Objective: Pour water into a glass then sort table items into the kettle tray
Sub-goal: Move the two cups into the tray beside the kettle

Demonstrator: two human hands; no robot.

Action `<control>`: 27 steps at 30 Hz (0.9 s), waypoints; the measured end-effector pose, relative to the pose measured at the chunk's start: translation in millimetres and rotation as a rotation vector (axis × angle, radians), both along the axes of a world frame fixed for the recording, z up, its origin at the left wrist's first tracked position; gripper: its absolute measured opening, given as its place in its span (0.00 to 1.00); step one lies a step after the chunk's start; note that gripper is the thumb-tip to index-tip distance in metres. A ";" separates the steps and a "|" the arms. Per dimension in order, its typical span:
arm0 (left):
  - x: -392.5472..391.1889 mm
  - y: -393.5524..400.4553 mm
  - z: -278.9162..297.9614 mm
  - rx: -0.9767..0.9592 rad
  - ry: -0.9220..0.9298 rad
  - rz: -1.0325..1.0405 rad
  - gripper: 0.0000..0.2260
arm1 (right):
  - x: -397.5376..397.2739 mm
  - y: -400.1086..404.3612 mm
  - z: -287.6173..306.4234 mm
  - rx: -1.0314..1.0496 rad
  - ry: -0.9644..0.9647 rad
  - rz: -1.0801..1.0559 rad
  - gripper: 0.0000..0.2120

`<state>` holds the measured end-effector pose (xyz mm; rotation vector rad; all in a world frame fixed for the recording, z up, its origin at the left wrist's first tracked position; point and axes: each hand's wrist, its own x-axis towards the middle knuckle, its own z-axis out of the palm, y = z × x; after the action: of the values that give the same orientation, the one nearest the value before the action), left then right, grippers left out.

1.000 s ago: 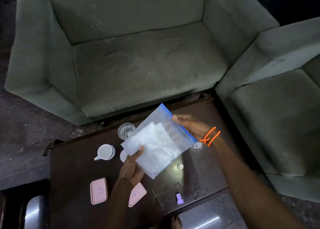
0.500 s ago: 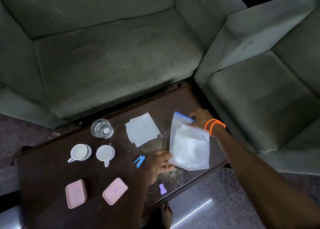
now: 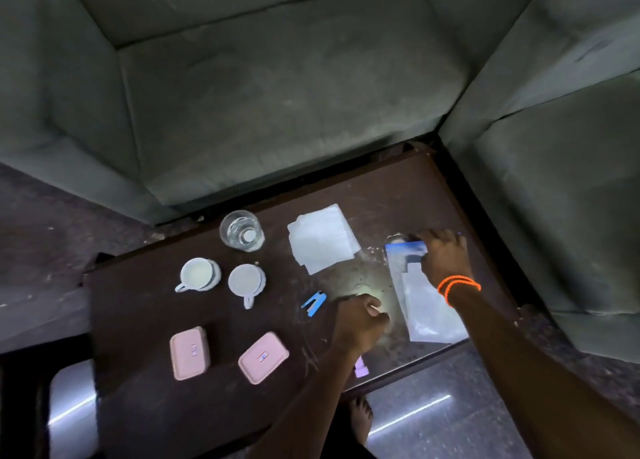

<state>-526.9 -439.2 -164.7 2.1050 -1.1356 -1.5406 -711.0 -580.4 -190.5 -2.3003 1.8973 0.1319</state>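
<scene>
Both hands at the dark wooden table (image 3: pixel 138 320).
Clear water-filled glass (image 3: pixel 241 230) stands far left; the left hand (image 3: pixel 360 323) is curled, grip unclear; the right hand (image 3: pixel 443 257) pins the flat blue-zip plastic bag (image 3: pixel 424 306).

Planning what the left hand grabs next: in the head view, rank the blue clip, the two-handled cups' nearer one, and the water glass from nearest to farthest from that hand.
From the left hand:
1. Blue clip, just to its left.
2. Nearer cup, farther left.
3. Water glass, far-left, by the sofa edge.

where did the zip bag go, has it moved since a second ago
Yes. The bag went from held up over the cups down flat onto the table's right end.
</scene>
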 end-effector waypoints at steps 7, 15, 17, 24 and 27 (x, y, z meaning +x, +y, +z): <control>89.7 41.1 36.3 -0.065 -0.094 0.310 0.10 | 92.6 48.9 30.8 -0.013 -0.133 0.107 0.20; 207.5 100.7 50.0 -0.061 -0.289 0.561 0.06 | 234.4 124.6 58.9 0.075 -0.443 0.282 0.17; 230.9 110.2 50.9 -0.079 -0.315 0.650 0.07 | 262.3 134.6 55.1 0.116 -0.452 0.265 0.16; 282.0 135.3 30.2 -0.118 -0.440 0.709 0.15 | 323.5 160.0 45.5 0.110 -0.435 0.164 0.14; 295.6 121.1 22.8 -0.181 -0.517 0.629 0.22 | 336.5 152.8 40.7 0.048 -0.345 0.012 0.25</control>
<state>-231.3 -318.1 -141.8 2.4629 -0.5991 -0.6114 -374.6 -427.6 -149.8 -2.1366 1.6881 -0.2041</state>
